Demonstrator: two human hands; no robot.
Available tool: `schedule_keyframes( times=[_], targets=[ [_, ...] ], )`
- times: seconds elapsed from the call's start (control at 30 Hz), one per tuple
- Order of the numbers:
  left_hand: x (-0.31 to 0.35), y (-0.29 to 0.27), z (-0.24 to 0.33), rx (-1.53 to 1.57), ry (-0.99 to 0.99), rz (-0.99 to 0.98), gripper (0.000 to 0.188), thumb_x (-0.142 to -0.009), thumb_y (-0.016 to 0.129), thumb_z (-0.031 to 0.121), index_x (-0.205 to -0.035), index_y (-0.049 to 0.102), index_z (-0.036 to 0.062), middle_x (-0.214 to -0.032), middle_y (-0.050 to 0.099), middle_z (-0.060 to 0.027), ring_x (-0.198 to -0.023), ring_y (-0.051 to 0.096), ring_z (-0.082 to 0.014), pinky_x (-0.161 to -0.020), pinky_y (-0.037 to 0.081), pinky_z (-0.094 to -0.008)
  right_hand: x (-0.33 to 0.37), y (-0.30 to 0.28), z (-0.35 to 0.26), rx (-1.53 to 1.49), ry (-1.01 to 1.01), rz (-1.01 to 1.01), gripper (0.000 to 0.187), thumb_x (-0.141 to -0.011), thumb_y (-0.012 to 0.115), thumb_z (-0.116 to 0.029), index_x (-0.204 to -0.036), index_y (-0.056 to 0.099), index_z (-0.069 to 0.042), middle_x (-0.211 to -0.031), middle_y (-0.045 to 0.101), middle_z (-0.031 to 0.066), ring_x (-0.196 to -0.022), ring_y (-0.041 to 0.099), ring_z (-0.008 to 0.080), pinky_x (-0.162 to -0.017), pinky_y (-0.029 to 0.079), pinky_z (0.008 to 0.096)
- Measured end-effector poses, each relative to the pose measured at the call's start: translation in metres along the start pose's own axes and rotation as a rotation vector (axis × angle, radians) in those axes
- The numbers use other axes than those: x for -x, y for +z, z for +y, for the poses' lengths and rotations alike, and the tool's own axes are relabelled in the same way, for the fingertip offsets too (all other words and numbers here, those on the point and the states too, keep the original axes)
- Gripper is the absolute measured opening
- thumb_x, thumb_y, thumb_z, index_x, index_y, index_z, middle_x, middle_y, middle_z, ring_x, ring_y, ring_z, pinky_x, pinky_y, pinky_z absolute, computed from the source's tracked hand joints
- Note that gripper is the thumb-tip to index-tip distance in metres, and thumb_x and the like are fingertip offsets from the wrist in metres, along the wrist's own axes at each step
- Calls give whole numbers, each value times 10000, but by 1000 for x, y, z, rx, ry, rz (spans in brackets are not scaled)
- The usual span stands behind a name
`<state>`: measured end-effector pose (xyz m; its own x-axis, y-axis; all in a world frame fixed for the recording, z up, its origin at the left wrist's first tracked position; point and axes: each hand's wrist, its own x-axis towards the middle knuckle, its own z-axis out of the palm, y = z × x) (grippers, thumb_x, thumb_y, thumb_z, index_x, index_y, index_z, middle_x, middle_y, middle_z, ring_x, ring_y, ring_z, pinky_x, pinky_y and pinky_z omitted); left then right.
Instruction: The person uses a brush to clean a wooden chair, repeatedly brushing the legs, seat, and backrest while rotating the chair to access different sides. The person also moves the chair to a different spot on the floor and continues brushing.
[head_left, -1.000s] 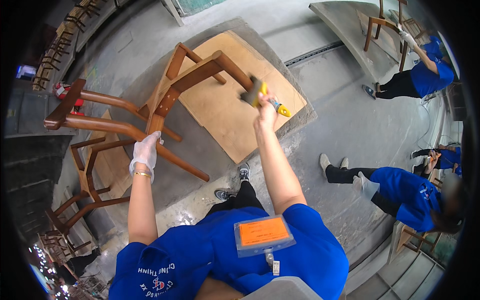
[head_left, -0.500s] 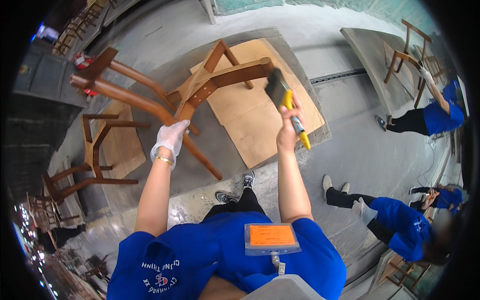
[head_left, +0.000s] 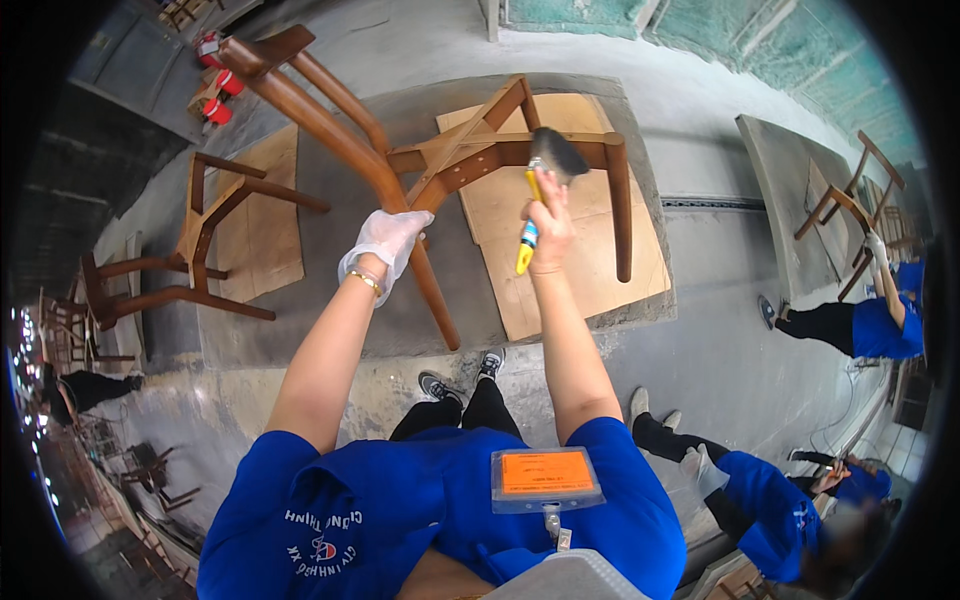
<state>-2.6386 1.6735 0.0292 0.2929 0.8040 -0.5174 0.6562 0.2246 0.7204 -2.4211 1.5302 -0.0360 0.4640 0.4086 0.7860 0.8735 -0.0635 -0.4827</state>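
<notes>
A brown wooden chair frame (head_left: 470, 165) lies tipped over in front of me, its legs and rails angled out. My left hand (head_left: 390, 243), in a thin whitish glove with a gold-coloured bracelet at the wrist, is closed round the frame near the joint of a leg. In my bare right hand (head_left: 549, 225) is a paintbrush (head_left: 558, 155) with a yellow handle and wide dark bristles. The bristles are at the rail between the middle joint and the right-hand leg; whether they touch it I cannot tell.
Beneath the chair are a grey platform (head_left: 360, 330) and cardboard sheets (head_left: 520, 280). Another chair frame (head_left: 195, 240) lies to the left, near red containers (head_left: 218, 110). On the right, a co-worker (head_left: 880, 325) handles a chair by a board (head_left: 790, 210); another person (head_left: 765, 500) is nearer.
The chair frame has turned, so its right-hand leg now shows at full length. My right hand with the paintbrush has moved left along the rail. My left hand keeps its hold.
</notes>
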Motion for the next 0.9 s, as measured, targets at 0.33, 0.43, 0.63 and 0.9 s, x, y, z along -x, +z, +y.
schedule_keyframes(
  times=[0.33,0.43,0.63,0.9],
  targets=[
    [-2,-31,-7,-299,131,-88,646,-1003,675,585,-1139,775,-38,-978,760,-141,-931,705,-245,-888,541,-405,50,57,-61,-1080,513,-479,306,-864,656,179,-690,590,-64,-1484,664,243,-1345,659,313,-1087,548,418],
    [1,-47,-4,-301,225,-253,700,-1056,568,625,-1216,756,-29,-1025,758,-165,-981,715,-260,-934,537,-410,48,28,-46,-1270,766,-616,337,-857,739,113,-671,561,-105,-1494,662,230,-1384,621,294,-1154,472,426],
    [13,12,-47,247,253,-214,334,-1002,767,276,-1123,776,-35,-1061,789,-112,-980,728,-189,-941,565,-350,95,-43,31,-1358,1093,-680,353,-866,703,124,-706,524,-135,-1476,671,234,-1393,597,283,-1173,405,361],
    [31,112,-129,359,403,77,583,-947,828,231,-1464,646,35,-1334,758,-141,-1316,687,-245,-1123,492,-326,170,-181,72,-832,1463,-522,349,-771,576,211,-685,499,-118,-1385,719,199,-1558,473,339,-1042,501,321]
  ],
)
